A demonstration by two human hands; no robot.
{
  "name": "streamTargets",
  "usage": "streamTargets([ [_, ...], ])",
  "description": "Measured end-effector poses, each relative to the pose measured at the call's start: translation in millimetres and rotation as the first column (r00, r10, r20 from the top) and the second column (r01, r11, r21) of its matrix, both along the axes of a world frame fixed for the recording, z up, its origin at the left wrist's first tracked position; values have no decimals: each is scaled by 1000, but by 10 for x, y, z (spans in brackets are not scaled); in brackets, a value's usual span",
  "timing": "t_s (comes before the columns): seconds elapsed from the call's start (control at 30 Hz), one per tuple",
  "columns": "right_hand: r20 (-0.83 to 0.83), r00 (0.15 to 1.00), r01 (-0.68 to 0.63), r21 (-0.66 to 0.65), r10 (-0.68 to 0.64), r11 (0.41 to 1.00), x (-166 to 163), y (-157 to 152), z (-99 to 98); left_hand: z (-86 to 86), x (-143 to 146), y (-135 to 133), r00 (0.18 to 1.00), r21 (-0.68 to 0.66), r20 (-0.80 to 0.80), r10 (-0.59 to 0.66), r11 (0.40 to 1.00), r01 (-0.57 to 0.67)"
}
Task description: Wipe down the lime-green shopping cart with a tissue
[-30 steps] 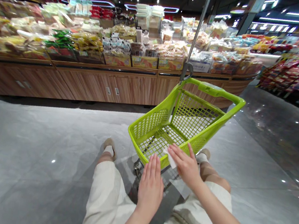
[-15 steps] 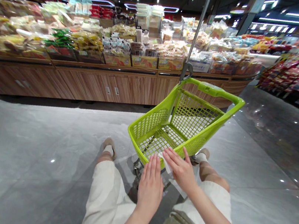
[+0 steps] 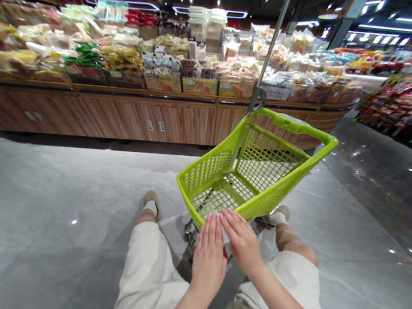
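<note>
Head view: the left hand (image 3: 211, 258) lies flat, fingers straight and together, at the near rim of a lime-green plastic mesh shopping cart (image 3: 276, 190), gripping nothing visible. Beside it, the right hand (image 3: 242, 242) extends over a small, thin white sheet (image 3: 225, 237), mostly hidden; cannot tell whether its fingers close on it. Cart stands on glossy grey floor (image 3: 70, 181), facing a wood-grain display counter (image 3: 183, 123).
</note>
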State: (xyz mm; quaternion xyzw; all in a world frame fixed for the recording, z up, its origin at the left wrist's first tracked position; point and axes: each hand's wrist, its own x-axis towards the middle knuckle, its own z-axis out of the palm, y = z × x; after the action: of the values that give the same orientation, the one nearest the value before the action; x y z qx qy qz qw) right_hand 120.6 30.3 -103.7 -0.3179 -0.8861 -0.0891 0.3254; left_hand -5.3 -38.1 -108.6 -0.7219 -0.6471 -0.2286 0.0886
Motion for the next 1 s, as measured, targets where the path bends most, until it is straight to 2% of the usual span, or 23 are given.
streamTargets([
  [0.1, 31, 1000, -7, 1, 7, 1000, 271, 212, 88, -13, -31, 6, 1000, -4, -17, -14, 1000, 14],
  [0.23, -57, 972, 228, -13, -228, 974, 701, 596, 168, -16, -14, 12, 1000, -5, -6, -8, 1000, 8],
  [0.33, -76, 945, 315, -53, -319, 948, 579, 512, 134, -4, 28, 8, 1000, -2, 11, 16, 1000, -16],
  [0.4, -60, 967, 245, -57, -248, 968, 321, 289, 88, 1, 43, 4, 1000, 2, 13, 24, 1000, -24],
  [0.47, -17, 993, 114, -55, -116, 992, 87, 73, 64, 1, 36, -2, 1000, 6, 9, 16, 1000, -16],
  [0.57, 65, 998, -22, -63, 26, 998, 54, 21, 108, -2, -2, -6, 1000, 0, -8, -2, 1000, 2],
  [0.63, 94, 996, 4, -71, 3, 998, 271, 202, 175, 0, -24, -6, 1000, -1, -18, -7, 1000, 7],
  [0.73, 65, 976, 212, -85, -207, 974, 679, 564, 253, 6, -24, -1, 1000, -6, -18, -16, 1000, 16],
  [0.83, 16, 931, 363, -93, -364, 927, 762, 665, 237, 7, 16, 0, 1000, -9, 1, -2, 1000, 2],
  [0.9, 2, 938, 345, -84, -346, 935, 572, 516, 184, 6, 41, 0, 1000, -5, 14, 17, 1000, -17],
  [1.0, 32, 988, 155, -79, -153, 985, 205, 182, 129, 8, 40, -3, 1000, 0, 14, 22, 1000, -22],
])
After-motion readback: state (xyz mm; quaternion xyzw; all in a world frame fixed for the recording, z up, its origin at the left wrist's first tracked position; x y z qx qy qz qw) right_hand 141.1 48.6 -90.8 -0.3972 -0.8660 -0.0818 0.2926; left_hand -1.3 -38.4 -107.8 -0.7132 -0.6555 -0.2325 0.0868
